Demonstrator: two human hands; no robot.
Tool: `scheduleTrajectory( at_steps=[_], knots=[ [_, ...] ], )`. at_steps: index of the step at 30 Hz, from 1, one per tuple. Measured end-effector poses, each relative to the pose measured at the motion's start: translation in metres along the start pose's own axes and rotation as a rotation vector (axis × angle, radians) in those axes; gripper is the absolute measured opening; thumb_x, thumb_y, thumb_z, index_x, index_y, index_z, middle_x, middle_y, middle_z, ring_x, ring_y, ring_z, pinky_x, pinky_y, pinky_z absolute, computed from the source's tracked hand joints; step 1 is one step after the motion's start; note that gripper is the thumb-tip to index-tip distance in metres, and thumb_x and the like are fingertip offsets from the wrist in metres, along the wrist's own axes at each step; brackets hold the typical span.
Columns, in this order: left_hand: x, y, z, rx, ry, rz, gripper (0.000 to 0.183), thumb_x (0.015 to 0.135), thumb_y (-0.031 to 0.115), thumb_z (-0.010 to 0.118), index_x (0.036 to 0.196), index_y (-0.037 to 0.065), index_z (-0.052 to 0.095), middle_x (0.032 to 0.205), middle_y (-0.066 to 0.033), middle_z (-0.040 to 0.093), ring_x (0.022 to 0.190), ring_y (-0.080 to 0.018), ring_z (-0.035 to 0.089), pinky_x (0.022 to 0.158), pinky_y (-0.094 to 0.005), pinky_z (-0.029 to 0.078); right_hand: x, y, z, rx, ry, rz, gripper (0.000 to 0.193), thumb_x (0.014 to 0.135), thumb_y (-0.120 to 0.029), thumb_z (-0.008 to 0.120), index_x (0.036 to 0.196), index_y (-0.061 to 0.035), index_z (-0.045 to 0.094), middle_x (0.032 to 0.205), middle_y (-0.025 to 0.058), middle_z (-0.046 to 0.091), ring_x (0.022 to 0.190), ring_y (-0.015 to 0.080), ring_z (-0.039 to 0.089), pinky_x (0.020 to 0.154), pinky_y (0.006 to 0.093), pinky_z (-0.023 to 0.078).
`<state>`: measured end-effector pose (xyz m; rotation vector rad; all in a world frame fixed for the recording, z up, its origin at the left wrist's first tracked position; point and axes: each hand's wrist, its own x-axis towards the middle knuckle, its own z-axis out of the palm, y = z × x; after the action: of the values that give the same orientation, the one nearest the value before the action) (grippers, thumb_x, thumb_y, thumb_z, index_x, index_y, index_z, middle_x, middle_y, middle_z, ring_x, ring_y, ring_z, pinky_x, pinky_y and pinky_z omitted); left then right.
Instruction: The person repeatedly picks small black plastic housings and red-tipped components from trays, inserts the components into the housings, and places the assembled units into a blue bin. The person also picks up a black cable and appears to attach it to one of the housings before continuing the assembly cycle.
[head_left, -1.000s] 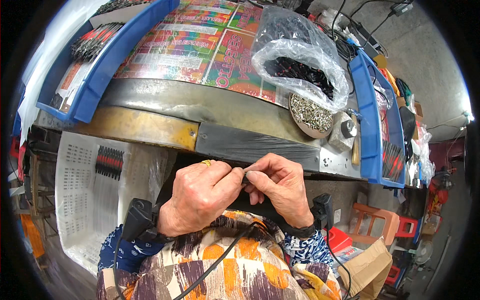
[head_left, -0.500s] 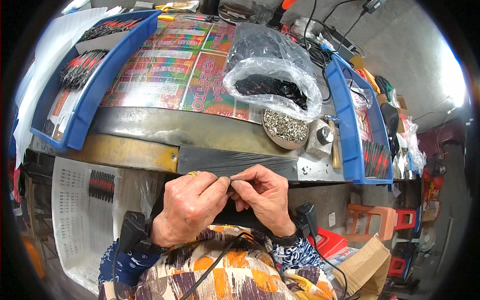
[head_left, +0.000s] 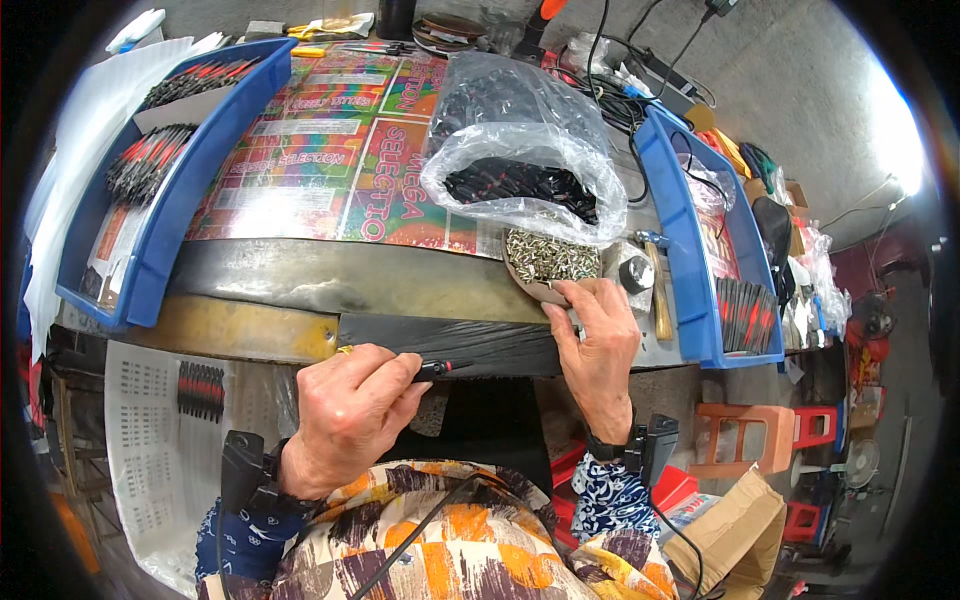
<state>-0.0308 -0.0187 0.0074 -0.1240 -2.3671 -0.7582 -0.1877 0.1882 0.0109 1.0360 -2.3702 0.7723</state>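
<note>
My left hand (head_left: 352, 415) is closed on a small black pen-shaped piece (head_left: 435, 370) with a red band. Its thin end points right, and the fingers cover the rest. At the near rim of a round bowl (head_left: 527, 287) my right hand (head_left: 600, 345) reaches in, thumb and forefinger apart. Many small shiny metal pieces (head_left: 550, 257) fill that bowl. Behind it lies an open clear plastic bag (head_left: 610, 215) with many black parts (head_left: 520, 185) inside.
Blue bins (head_left: 165, 255) (head_left: 690, 270) holding black-and-red pieces stand at both sides. Beside the bowl are a grey block (head_left: 625, 268) and a wooden-handled hammer (head_left: 660, 300). A white crate (head_left: 150, 480) sits below the bench at left. Orange and red stools (head_left: 740, 440) stand at right.
My hands, together at the bench edge before, are now apart. The right has moved right and forward to the bowl. The left keeps the pen-shaped piece, which now shows.
</note>
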Motion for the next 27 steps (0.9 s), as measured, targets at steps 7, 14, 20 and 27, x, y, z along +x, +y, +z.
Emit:
scheduleTrajectory(
  at_steps=[7,14,20,27],
  knots=[
    [-0.001,-0.003,0.000,-0.001,-0.023,-0.014,0.026,0.068,0.003,0.079,0.091,0.002,0.068,0.075,-0.0091,0.062,0.061,-0.0253,0.062,0.054,-0.0350,0.049,-0.001,0.004,0.007,-0.102,-0.003,-0.031,0.033,0.071,-0.008,0.080,0.102,-0.0031,0.069,0.093,0.0104,0.059,0.086,0.0303,0.055,0.070,0.0406,0.047],
    [-0.002,-0.004,0.004,-0.013,-0.026,-0.012,0.026,0.067,0.004,0.079,0.091,0.004,0.068,0.074,-0.0078,0.061,0.060,-0.0239,0.061,0.052,-0.0346,0.049,0.006,0.004,0.002,-0.104,-0.093,-0.047,0.032,0.071,-0.009,0.079,0.101,-0.0032,0.068,0.093,0.0112,0.059,0.087,0.0313,0.054,0.072,0.0411,0.047],
    [-0.005,-0.002,0.004,-0.014,-0.032,-0.022,0.028,0.067,0.004,0.080,0.092,0.004,0.068,0.074,-0.0075,0.061,0.060,-0.0244,0.061,0.053,-0.0346,0.049,0.013,0.006,-0.001,-0.034,-0.127,-0.023,0.026,0.075,-0.011,0.077,0.098,-0.0030,0.068,0.090,0.0117,0.060,0.086,0.0322,0.055,0.075,0.0417,0.044],
    [-0.009,-0.002,0.002,-0.018,-0.033,-0.031,0.028,0.067,0.005,0.080,0.091,0.003,0.068,0.075,-0.0080,0.062,0.062,-0.0249,0.063,0.054,-0.0351,0.050,0.010,0.005,0.000,0.018,-0.090,0.025,0.019,0.075,-0.009,0.076,0.091,-0.0034,0.069,0.086,0.0112,0.061,0.085,0.0304,0.054,0.075,0.0398,0.043]
  ],
)
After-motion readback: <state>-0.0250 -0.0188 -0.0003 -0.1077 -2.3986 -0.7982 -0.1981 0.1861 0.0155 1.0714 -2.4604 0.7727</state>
